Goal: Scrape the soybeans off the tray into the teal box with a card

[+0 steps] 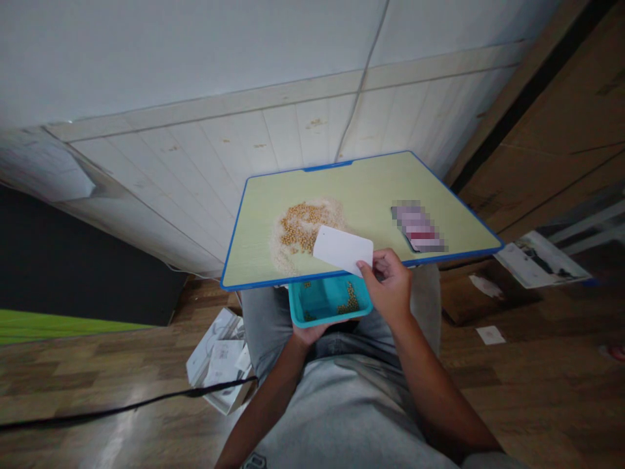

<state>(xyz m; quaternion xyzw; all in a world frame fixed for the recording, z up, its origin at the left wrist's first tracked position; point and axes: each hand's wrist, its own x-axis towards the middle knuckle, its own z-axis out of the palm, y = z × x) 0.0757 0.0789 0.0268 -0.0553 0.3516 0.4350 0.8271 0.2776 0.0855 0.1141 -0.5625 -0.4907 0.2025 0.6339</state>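
Observation:
My right hand (388,283) pinches a white card (342,249) by its corner, just above the near edge of a small green table (371,189) with a blue rim. On the table a heap of yellow beans mixed with white rice (303,228) lies just beyond the card. My left hand (310,332) holds a teal rectangular tray (327,301) from underneath, right below the table's near edge. A few yellow beans lie in the tray.
A blurred-out phone (418,228) lies on the table's right side. White boxes (219,365) and a black strap (122,407) lie on the wooden floor at left. Cardboard boxes (551,117) stand at right, with papers (541,260) on the floor.

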